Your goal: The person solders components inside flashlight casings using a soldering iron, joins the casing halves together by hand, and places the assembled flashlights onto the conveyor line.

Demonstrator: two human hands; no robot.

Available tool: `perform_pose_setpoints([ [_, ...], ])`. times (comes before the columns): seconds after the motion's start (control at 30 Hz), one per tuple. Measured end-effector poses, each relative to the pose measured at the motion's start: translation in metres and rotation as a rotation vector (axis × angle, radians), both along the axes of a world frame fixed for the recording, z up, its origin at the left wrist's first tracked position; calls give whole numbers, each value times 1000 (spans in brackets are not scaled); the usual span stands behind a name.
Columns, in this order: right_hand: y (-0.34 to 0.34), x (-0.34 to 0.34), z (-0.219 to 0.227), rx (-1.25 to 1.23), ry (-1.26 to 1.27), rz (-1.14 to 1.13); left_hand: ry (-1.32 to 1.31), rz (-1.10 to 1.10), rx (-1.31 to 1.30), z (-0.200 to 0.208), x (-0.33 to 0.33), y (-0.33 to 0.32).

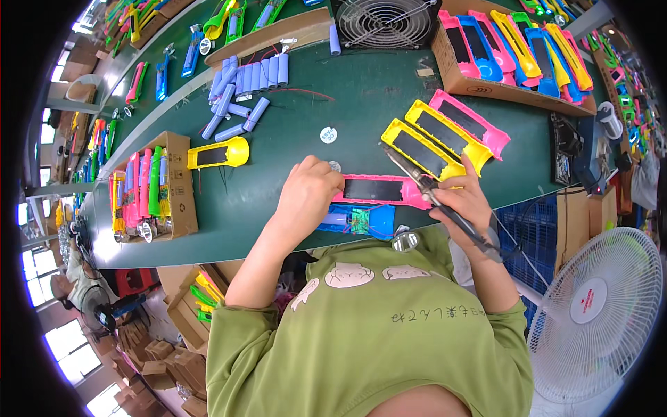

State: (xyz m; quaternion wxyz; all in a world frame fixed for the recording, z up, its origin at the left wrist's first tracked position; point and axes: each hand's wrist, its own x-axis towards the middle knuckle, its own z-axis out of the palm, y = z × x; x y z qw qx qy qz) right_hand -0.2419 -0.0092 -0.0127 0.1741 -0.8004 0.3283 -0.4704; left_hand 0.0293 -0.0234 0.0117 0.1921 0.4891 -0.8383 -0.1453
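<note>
A pink plastic flashlight shell point(374, 189) with a dark panel inside lies in front of me. My left hand point(306, 191) is closed at its left end, fingertips pressed together and partly hidden. My right hand point(460, 205) grips a soldering iron point(455, 217), its tip pointing up and left over a yellow shell point(422, 149). Nearer to me, a blue shell point(379, 221) holds a battery and a green circuit board point(360, 221); a round reflector point(405, 240) sits beside it. A small white disc point(328, 135) lies beyond my left hand.
Purple battery cells point(260, 75) are piled at the back left. A carton of coloured shells point(500, 87) stands back right, another carton point(182, 184) at left. A single yellow shell point(219, 152) lies near it. A metal-grilled fan point(385, 24) is at the back; a white fan point(594, 313) stands right.
</note>
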Motion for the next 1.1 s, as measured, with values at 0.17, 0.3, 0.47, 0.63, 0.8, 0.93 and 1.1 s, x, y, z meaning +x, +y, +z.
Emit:
perform_pose_setpoints([
  [0.17, 23, 27, 3, 797, -824, -54, -85, -6, 78, 4, -5, -1],
  [0.3, 12, 36, -5, 1024, -801, -106, -115, 2, 77, 3, -7, -3],
  [0.47, 8, 44, -3, 1084, -739, -166, -144, 29, 75, 1, -8, -2],
  [0.63, 6, 49, -6, 1087, -689, -140, -174, 24, 71, -2, -8, -3],
  [0.8, 6, 50, -8, 1092, -670, -146, -196, 11, 90, -1, -9, -5],
  [0.93, 7, 49, -6, 1098, -657, -146, -214, 4, 101, 1, -10, -6],
  [1.1, 15, 32, -15, 947, -811, -104, -256, 2, 118, 1, -11, -8],
])
